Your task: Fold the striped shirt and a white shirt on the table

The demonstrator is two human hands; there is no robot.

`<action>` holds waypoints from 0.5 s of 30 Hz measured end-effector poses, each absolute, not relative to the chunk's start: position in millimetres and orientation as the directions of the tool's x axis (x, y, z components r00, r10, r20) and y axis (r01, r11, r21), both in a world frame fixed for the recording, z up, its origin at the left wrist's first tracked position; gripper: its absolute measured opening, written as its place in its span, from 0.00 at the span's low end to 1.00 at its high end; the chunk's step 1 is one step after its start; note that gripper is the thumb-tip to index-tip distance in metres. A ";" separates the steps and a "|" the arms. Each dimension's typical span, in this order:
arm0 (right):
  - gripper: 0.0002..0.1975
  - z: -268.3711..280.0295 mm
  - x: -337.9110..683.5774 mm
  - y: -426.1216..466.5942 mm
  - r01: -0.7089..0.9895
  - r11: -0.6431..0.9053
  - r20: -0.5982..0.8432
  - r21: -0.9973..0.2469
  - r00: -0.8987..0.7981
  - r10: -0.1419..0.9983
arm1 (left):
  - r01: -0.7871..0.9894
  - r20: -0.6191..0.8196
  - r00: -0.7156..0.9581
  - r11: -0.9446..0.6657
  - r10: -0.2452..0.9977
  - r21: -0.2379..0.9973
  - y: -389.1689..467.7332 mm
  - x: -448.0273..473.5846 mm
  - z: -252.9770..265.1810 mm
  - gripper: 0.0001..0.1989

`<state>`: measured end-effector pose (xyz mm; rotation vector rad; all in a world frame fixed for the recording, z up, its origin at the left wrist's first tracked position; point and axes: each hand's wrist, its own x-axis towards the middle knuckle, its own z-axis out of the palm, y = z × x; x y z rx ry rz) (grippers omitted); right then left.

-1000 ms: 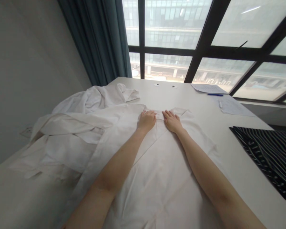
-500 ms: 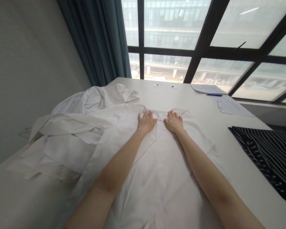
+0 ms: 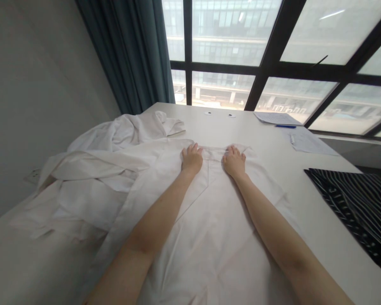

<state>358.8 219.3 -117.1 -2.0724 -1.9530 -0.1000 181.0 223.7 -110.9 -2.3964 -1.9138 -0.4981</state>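
Observation:
A white cloth garment [image 3: 216,220] lies spread over the table, with a seam line running down its middle and light creases across it. My left hand [image 3: 192,159] rests on it, left of the seam and close to its far edge, fingers laid forward. On the other side of the seam, my right hand [image 3: 234,161] presses on the same far edge with its fingers apart and slightly bent. Neither hand visibly grips the cloth. More white fabric [image 3: 95,165] sits in a loose, rumpled heap to the left.
The white table [image 3: 209,127] reaches to a dark-framed window [image 3: 222,46]. At the back right lie paper sheets [image 3: 277,118] and a blue pen [image 3: 285,126]. A black striped cloth [image 3: 355,203] is on the right. A blue-green curtain [image 3: 136,51] hangs at the back left.
My hands have moved slightly apart along the garment's far edge, the left one a little left and forward, the right one a little right. The cloth heap has stayed put.

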 end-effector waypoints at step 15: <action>0.28 -114.8 358.7 223.4 0.972 0.186 0.045 -0.145 -0.182 0.982 | 0.917 0.079 0.363 -0.371 0.928 0.147 225.4 178.5 -113.1 0.28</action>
